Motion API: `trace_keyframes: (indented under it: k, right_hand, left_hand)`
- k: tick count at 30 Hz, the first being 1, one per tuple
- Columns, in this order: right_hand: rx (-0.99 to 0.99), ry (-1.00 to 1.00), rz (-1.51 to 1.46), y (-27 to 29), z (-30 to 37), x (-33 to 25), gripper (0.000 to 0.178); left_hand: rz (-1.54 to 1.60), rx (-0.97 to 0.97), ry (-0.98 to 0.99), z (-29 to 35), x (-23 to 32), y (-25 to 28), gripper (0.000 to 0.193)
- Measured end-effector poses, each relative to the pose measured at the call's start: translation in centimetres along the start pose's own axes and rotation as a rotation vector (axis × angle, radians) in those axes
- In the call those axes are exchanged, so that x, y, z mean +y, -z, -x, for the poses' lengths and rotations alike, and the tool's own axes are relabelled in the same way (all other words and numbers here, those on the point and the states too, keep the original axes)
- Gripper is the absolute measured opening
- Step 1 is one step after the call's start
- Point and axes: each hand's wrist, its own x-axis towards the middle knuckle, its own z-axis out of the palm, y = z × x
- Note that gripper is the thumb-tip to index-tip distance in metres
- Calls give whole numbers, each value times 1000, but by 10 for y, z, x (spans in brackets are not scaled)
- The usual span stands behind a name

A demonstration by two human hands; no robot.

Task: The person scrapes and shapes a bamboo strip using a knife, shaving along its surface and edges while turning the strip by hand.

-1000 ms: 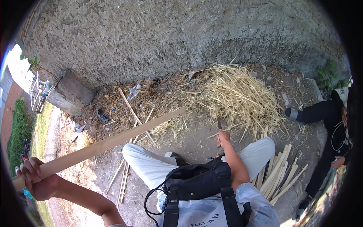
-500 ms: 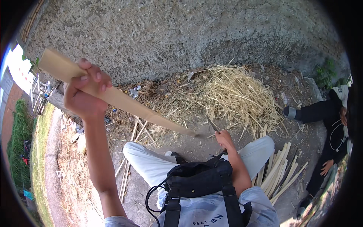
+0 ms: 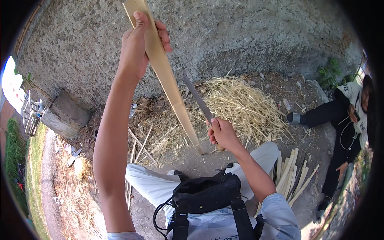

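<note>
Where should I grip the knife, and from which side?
Probably by the tan handle, from the picture's lower right, where the right hand holds it: the long blade extends toward the upper left, away from that hand.

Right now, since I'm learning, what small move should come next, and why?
Perhaps bring the knife to the long strip: the right hand holds it beside the strip, a gap showing, while the left hand grips the strip's upper part.

Tan strip (image 3: 168, 82), grey-bladed knife (image 3: 198, 99), straw-yellow shavings (image 3: 244, 108), black bag (image 3: 208, 197)
</note>
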Motion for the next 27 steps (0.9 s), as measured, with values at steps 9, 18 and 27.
trace_keyframes:
  k: [9, 18, 27]
  right_hand:
    - [-109, 63, 91, -17, 7, -54, 34]
    - [-76, -95, 14, -19, -9, -20, 38]
    - [-77, -170, -50, -33, -12, -25, 36]
  left_hand:
    - [25, 111, -149, -5, -9, -19, 63]
    - [42, 251, -131, -3, -21, -31, 55]
    - [-38, 295, -208, 4, -24, -41, 59]
